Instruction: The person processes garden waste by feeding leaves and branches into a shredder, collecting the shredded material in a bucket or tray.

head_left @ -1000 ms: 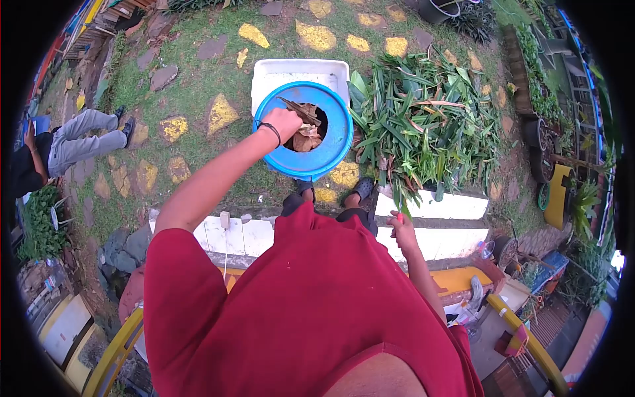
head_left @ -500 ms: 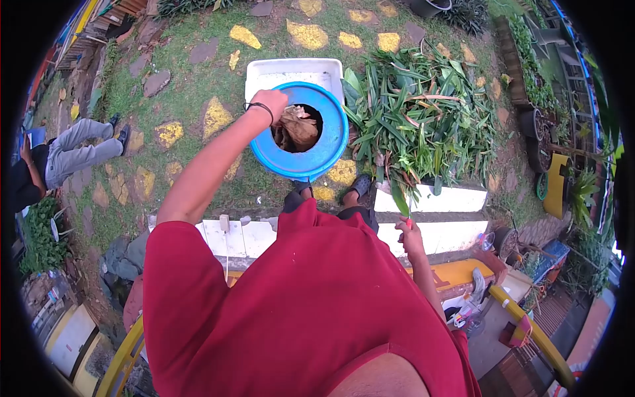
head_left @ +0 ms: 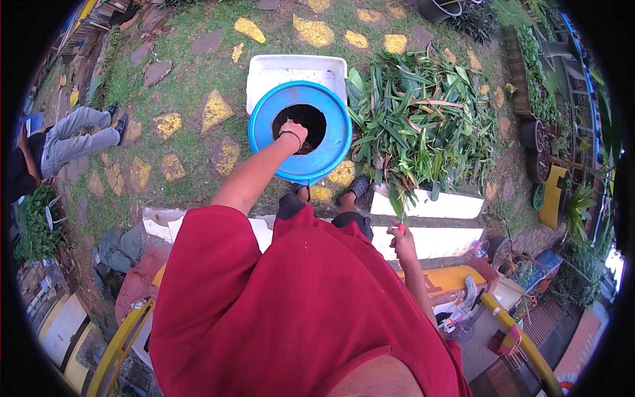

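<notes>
On the grass, just ahead of the feet, stands a blue drum (head_left: 266,129) with a round hole in its top. It looks like rigid plastic, smooth and perhaps slippery when damp, and probably awkward to shift if full; the outer rim seems the surest place to take hold. The left grip (head_left: 293,132) reaches down into the hole, and its fingertips are hidden, so I cannot tell whether they are spread or pinching anything.

The right grip (head_left: 405,246) is closed round a red handle (head_left: 401,227), low beside the steps. The handle looks light and stiff, best held along its length; what it belongs to is too small to make out. Just above it lies a heap of cut leaves (head_left: 430,119) — long, limp-looking and light, easiest to gather by the armful, though loose ones would likely slide out.

A white tray (head_left: 259,74) shows behind the drum, partly covered by it. The ground is patchy grass set with yellow stones (head_left: 216,111), and white steps (head_left: 430,204) run nearby. This is a garden — yellow railings (head_left: 522,337) behind, and another person (head_left: 79,142) off to the left.
</notes>
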A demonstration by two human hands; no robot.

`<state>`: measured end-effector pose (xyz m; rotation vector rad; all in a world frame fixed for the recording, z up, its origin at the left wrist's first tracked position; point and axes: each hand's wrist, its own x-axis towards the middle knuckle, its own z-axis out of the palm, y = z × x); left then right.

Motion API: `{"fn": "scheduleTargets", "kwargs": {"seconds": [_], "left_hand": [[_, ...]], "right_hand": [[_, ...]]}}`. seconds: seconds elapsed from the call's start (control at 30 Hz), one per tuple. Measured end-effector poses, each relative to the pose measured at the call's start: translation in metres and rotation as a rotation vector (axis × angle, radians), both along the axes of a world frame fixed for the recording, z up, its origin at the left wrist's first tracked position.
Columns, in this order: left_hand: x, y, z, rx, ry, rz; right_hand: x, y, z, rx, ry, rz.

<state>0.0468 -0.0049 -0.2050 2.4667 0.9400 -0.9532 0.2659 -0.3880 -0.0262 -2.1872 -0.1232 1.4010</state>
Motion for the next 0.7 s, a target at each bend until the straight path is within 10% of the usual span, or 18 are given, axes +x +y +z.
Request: {"fn": "scheduleTargets", "kwargs": {"seconds": [0.7], "left_hand": [[0.022,0.030,0.013,0.106,0.101,-0.062]], "right_hand": [[0.032,-0.023,-0.016,-0.072,0.024,0.006]]}}
